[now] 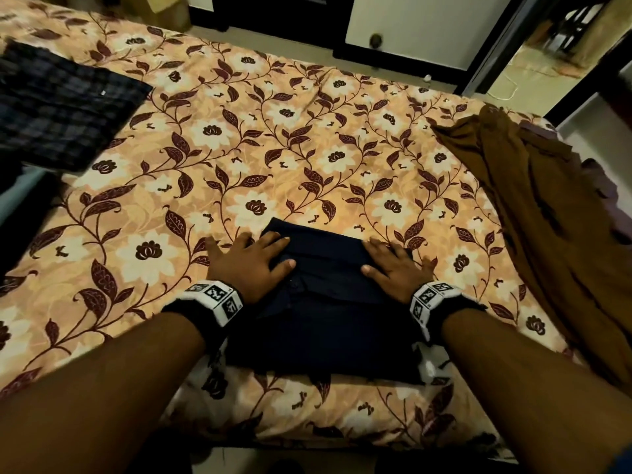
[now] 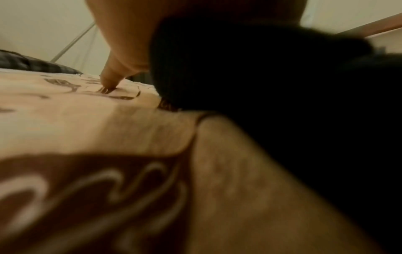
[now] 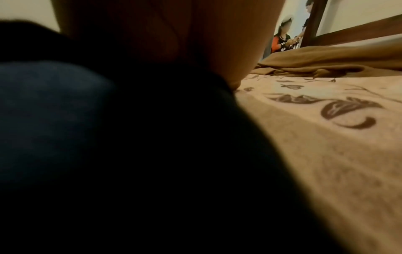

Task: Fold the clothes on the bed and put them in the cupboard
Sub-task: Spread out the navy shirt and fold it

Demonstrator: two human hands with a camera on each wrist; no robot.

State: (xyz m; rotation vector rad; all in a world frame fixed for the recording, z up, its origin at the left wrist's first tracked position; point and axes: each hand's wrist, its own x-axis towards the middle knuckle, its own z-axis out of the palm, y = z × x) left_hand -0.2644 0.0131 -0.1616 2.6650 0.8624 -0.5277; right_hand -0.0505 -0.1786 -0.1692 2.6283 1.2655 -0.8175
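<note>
Three garments on one bed (image 1: pixel 260 138): navy shirt (image 1: pixel 325 323), lower centre, pressed by left hand (image 1: pixel 246 261) and right hand (image 1: pixel 396 268), fingers spread flat, gripping nothing; checked garment (image 1: pixel 58 107), upper left; brown garment (image 1: pixel 533 213), right.

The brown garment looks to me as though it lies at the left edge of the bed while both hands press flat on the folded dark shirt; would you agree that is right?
Not quite: the brown garment lies at the right edge of the bed, as the head view shows. The rest holds: the left hand and right hand press flat on the folded dark shirt.
</note>
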